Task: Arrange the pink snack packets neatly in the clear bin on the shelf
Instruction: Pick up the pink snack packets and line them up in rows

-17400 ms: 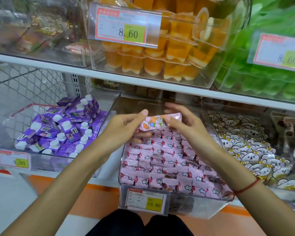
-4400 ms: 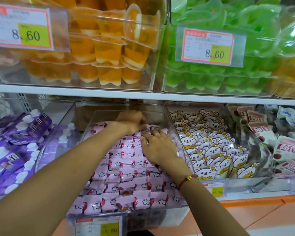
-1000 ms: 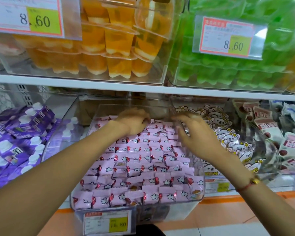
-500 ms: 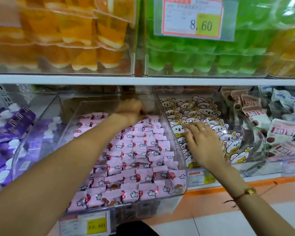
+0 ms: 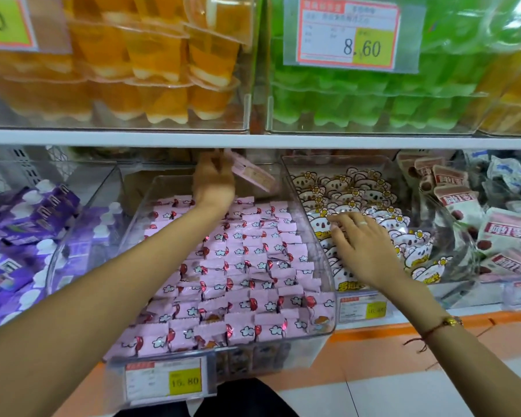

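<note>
Since half a second ago the left hand has lifted a pink packet above the rear of the clear bin of pink snack packets, grip closed round it. The right hand, fingers straight, rests on koala packets. Tags read 16.80 and 8.60.

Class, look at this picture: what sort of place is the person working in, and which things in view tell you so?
Most likely a shop's snack aisle. White shelves hold clear plastic bins of wrapped sweets, and each bin carries a printed price tag, such as the 8.60 tag and the 16.80 tag.
</note>
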